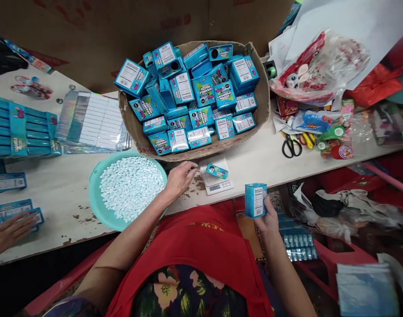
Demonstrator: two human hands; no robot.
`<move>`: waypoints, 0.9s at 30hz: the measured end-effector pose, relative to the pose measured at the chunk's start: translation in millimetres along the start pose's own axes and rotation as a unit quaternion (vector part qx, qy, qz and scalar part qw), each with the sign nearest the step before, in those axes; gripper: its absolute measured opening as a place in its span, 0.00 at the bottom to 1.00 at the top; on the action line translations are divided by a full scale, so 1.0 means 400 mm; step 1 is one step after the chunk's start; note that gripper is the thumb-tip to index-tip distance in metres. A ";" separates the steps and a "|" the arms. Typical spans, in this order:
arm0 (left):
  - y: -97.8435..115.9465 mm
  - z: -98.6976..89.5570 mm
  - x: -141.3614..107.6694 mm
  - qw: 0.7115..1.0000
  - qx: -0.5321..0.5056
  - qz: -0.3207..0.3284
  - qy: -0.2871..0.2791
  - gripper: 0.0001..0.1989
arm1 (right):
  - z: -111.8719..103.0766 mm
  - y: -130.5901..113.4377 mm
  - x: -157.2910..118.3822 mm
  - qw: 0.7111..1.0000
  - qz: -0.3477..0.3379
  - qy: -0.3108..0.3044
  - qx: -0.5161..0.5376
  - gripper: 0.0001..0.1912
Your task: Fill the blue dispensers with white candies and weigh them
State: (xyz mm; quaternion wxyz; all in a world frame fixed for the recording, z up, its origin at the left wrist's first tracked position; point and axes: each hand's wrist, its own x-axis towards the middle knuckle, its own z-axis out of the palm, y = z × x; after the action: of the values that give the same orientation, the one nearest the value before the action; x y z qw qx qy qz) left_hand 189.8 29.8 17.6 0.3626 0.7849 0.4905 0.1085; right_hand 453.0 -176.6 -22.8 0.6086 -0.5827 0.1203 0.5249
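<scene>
My right hand (268,215) is wrapped around a blue candy box (256,200), held upright in front of the table's edge. My left hand (180,179) is between the bowl and the scale, its fingertips drawn together; whatever they hold, if anything, cannot be made out. Beside those fingertips lies a white digital scale (220,187), with another small blue candy box (217,171) on top of it. Small white candies (132,185) fill a turquoise bowl (95,193) under my left wrist.
A cut-down cardboard carton (195,155) piled with blue candy boxes (203,90) stands behind the scale. At the left, another person's hand (15,231) rests on flat blue boxes. Black scissors (291,146), tape and wrapped bags lie to the right.
</scene>
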 end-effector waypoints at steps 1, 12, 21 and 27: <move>-0.004 0.000 -0.004 1.000 0.010 0.001 -0.005 0.10 | -0.002 0.002 0.003 1.000 0.000 -0.001 0.000 0.17; 0.058 0.099 0.051 0.954 0.205 0.203 -0.087 0.20 | -0.040 -0.023 0.078 0.999 -0.015 0.030 -0.036 0.16; -0.022 -0.097 -0.142 0.999 0.019 0.016 0.043 0.22 | 0.111 0.094 0.081 0.934 0.194 -0.247 -0.169 0.20; -0.356 -0.390 -0.502 0.821 0.148 -0.403 0.375 0.25 | 0.302 0.199 0.015 0.873 0.255 -0.389 -0.151 0.38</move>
State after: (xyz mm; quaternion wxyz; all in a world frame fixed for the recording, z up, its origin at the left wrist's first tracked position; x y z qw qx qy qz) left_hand -89.9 -32.0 69.8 0.0411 0.4599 0.8716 0.1648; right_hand 337.2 -90.9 -38.4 0.3563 -0.3656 -0.0624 0.8576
